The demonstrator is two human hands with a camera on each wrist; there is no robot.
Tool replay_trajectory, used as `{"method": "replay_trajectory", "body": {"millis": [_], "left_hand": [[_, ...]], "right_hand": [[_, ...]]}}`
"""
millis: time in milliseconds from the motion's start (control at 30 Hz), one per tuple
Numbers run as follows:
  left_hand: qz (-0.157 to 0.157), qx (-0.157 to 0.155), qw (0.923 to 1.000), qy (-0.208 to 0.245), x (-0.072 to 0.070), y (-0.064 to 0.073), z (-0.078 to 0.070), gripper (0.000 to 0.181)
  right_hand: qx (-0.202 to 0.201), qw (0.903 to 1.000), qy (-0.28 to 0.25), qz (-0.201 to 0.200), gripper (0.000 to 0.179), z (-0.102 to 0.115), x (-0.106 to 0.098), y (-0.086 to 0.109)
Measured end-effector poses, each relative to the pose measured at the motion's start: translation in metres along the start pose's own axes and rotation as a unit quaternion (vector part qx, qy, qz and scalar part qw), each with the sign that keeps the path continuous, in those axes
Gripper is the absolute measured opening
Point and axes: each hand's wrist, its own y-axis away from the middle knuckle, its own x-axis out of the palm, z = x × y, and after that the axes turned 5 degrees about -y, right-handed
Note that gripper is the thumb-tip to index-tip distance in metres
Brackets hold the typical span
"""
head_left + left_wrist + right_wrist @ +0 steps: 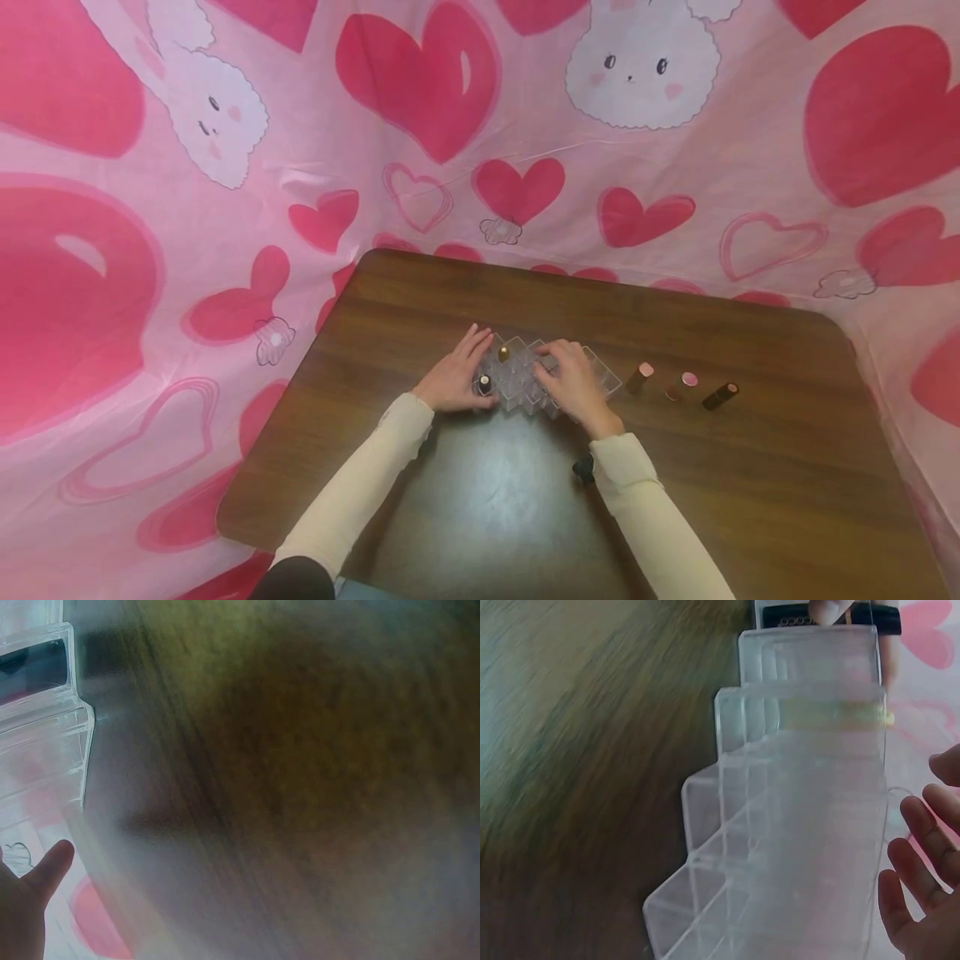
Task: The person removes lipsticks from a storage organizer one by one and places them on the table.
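Note:
A clear lipstick organizer with stepped, zigzag compartments stands on the table. My left hand grips its left end, thumb at the front and fingers along the back. Beside that thumb, a black lipstick tube sits in the end compartment; the right wrist view shows it as a black tube with gold detail. A gold-topped tube stands in a compartment near it. Over the organizer's right half hovers my right hand, its fingers loosely spread and holding nothing.
Right of the organizer, three lipsticks stand in a row: one pink-topped, another pink-topped and a dark one. A small dark object shows beside the right sleeve. Heart-and-bunny cloth hangs around the wooden table.

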Motion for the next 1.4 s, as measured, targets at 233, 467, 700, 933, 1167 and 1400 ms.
{"method": "replay_trajectory", "body": {"millis": [233,467,700,933,1167,1400], "left_hand": [[-0.001,-0.002,1.0000,0.003,0.001,-0.001,0.001,0.108],[-0.007,0.011,0.9999,-0.006,0.003,0.000,0.003,0.110],[-0.004,0.014,0.9999,0.001,0.002,0.000,0.003,0.110],[0.006,0.009,0.9999,0.000,0.002,0.001,0.002,0.110],[0.004,0.004,1.0000,-0.004,0.004,0.001,0.002,0.109],[0.000,0.004,1.0000,0.002,0.004,0.002,0.002,0.109]], "right_hand": [[0.003,0.9988,0.025,0.042,0.027,0.010,0.009,-0.009],[0.015,0.9976,0.030,0.061,0.029,0.018,0.018,-0.017],[0.020,0.9968,0.049,0.060,0.030,0.026,0.028,-0.024],[0.022,0.9951,0.077,0.057,0.028,0.029,0.037,-0.027],[0.027,0.9942,0.088,0.056,0.027,0.027,0.041,-0.029],[0.038,0.9922,0.100,0.065,0.026,0.028,0.043,-0.031]]}}
